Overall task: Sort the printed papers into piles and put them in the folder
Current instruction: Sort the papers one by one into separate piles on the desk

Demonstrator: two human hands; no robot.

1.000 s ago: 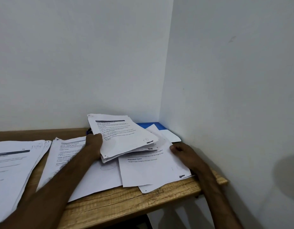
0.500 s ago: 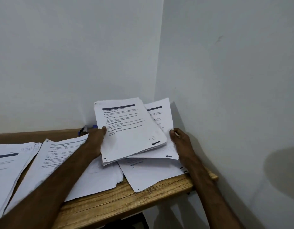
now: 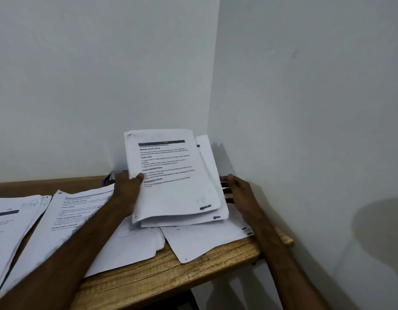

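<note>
Head view: the fanned rear sheets could slip from the sheaf of printed papers (image 3: 171,175), raised off the counter (image 3: 193,278), and mix with the loose sheet (image 3: 204,240) beneath the fingers. The left hand (image 3: 127,190) clamps its left edge, thumb on top. The right hand (image 3: 239,194) meets its right edge, perhaps pinching; too blurred to tell.

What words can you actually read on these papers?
"INITIAL SCENE SETUP": held stack, top sheet.
"TASK GOAL": same sheet.
"TASK DESCRIPTION": same sheet.
"REQUIRED PROPS": same sheet.
"(34)": handwritten, left pile.
Body text, corner logos, middle pile print: too blurred.
</note>
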